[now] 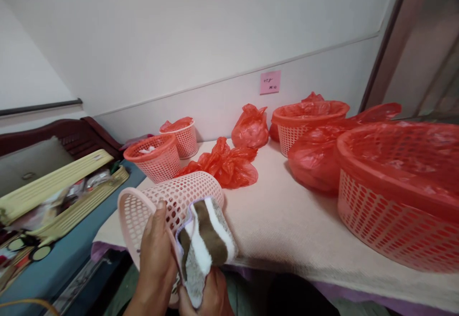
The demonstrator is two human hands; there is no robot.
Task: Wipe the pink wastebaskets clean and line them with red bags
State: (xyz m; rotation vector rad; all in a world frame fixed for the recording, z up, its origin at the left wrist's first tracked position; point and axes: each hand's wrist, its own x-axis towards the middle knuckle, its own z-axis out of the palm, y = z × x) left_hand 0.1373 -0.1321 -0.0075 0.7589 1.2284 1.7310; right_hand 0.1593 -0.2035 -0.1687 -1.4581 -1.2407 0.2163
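A pale pink perforated plastic basket lies tilted on its side near the table's front edge, its open rim facing left. My left hand is closed on its rim, with the thumb on the outer wall. Lower down, my right hand grips a striped cloth in grey, white and brown with a lilac edge. The cloth lies against the basket's outer side. Part of the basket's lower side is hidden behind my hands and the cloth.
Behind the basket lies a crumpled red plastic bag. Red-lined baskets stand at the back left and on the right. A tied red bag rests by the wall, below a pink note. A yellow plastic case lies left.
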